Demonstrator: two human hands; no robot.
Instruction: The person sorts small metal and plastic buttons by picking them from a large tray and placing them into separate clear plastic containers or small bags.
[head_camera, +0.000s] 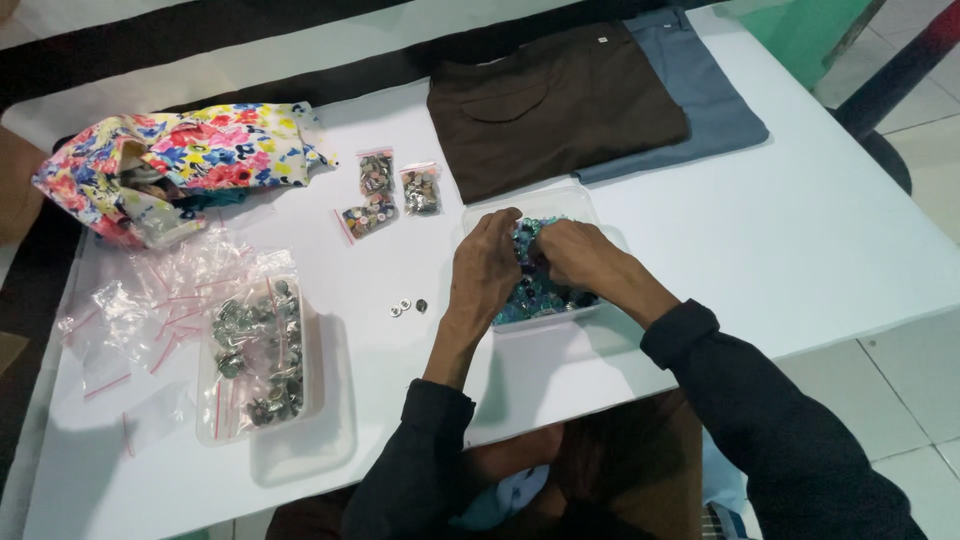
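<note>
A clear plastic tray (585, 206) in the middle of the white table (800, 250) holds a heap of blue and green buttons (540, 292). Both my hands are down in that heap. My left hand (485, 268) lies over the tray's left side with its fingers curled into the buttons. My right hand (578, 252) reaches in from the right, fingers bent among them. What the fingertips pinch is hidden. Three loose metal buttons (406, 305) lie on the table just left of my left hand.
A second clear tray (262, 362) with bagged metal buttons sits at the left, beside empty zip bags (160, 300). Three small filled bags (385, 192) lie behind. A floral fabric pouch (170, 165) is far left; folded brown (550, 100) and grey-blue trousers (700, 95) lie at the back.
</note>
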